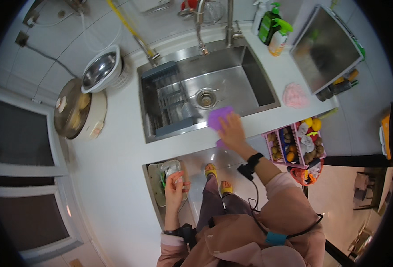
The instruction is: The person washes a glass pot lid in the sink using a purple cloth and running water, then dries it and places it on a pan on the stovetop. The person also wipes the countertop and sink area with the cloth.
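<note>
My right hand (231, 131) presses a purple cloth (219, 117) against the front rim of the stainless steel sink (230, 83), and part of the cloth hangs over the counter edge. My left hand (175, 185) is raised over an open drawer at the lower left, its fingers apart and slightly curled. Below it, the drawer holds a pale container (155, 187) with a clear plastic bag (171, 166). Inside the sink's left side sits a grey drying rack (169, 96). A pink cloth (295, 95) lies on the counter right of the sink.
A round lidded cooker (73, 113) and stacked bowls (101, 68) stand on the left counter. The faucet (230, 30) and spray bottles (279, 38) are behind the sink. A pink fruit rack (298, 143) stands right, below the counter edge; a steel-faced panel (328, 46) leans above.
</note>
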A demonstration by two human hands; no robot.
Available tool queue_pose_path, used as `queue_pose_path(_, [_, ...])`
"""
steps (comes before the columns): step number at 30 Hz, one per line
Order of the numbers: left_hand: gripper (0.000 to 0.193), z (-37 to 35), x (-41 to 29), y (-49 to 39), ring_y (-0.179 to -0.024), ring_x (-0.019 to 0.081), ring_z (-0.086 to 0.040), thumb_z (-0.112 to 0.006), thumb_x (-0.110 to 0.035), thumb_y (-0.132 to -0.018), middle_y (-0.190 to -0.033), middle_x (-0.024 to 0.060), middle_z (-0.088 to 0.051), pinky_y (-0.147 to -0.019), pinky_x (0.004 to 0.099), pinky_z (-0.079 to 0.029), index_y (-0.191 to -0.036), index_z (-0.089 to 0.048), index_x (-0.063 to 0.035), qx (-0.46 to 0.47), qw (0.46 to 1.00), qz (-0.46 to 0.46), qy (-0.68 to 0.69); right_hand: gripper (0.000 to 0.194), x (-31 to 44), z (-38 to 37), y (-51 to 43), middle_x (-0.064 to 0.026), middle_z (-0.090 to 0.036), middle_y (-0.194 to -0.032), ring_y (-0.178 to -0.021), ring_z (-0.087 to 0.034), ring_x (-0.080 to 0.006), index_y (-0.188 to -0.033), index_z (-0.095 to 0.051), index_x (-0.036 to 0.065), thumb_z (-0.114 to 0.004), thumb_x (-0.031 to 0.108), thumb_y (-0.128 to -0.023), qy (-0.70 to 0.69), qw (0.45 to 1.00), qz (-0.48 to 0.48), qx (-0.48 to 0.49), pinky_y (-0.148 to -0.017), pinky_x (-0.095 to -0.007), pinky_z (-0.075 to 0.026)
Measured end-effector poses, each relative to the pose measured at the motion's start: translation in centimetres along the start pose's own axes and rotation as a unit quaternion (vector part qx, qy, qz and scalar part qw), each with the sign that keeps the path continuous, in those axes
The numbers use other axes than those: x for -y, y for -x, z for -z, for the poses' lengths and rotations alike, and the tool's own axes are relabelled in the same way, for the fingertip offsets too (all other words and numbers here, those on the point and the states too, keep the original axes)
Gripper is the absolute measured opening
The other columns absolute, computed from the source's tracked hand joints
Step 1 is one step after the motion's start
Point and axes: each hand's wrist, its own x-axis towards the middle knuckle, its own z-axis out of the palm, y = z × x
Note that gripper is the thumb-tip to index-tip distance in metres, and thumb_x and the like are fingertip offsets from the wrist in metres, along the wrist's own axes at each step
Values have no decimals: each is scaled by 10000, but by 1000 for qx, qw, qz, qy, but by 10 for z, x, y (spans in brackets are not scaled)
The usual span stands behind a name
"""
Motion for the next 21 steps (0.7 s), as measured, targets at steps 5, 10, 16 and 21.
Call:
queue_pose_path(5, [329, -1, -12, -100, -1027, 255, -567, -559, -199, -892, -1146, 151, -576, -820, 332, -458, -1155, -515, -7, 7, 945, -190, -264, 471, -148, 57, 28, -238, -432, -1274, -1235, -347, -427, -1251, -458, 38, -519, 199, -813, 142, 966, -216, 0, -1044, -522, -244])
queue_pose_path(10, [336, 17, -25, -197, -1035, 377, -509, -532, -189, -875, -1126, 217, -552, -928, 422, -378, -1136, -517, 22, 25, 853, -303, -423, 454, -126, 64, 44, -232, -426, -1288, -1246, -341, -421, -1238, -475, 45, -502, 164, -801, 12, 988, -152, 10, -1053, -502, -253])
queue_pose_path(16, [304, 44, -25, -213, -1067, 371, -496, -477, -175, -902, -1140, 215, -547, -931, 417, -375, -1125, -517, 29, 6, 866, -232, -443, 394, 37, -7, 33, -165, -444, -1301, -1270, -353, -356, -1147, -572, 93, -558, 143, -757, -241, 937, 201, 152, -1057, -462, -293])
queue_pose_path(21, [307, 43, -27, -214, -1060, 379, -507, -453, -182, -916, -1150, 224, -543, -932, 412, -381, -1120, -516, 39, -5, 867, -214, -451, 418, 151, -48, -1, -77, -455, -1313, -1225, -400, -259, -1119, -575, 22, -557, 119, -712, -191, 927, 316, 67, -1034, -370, -343])
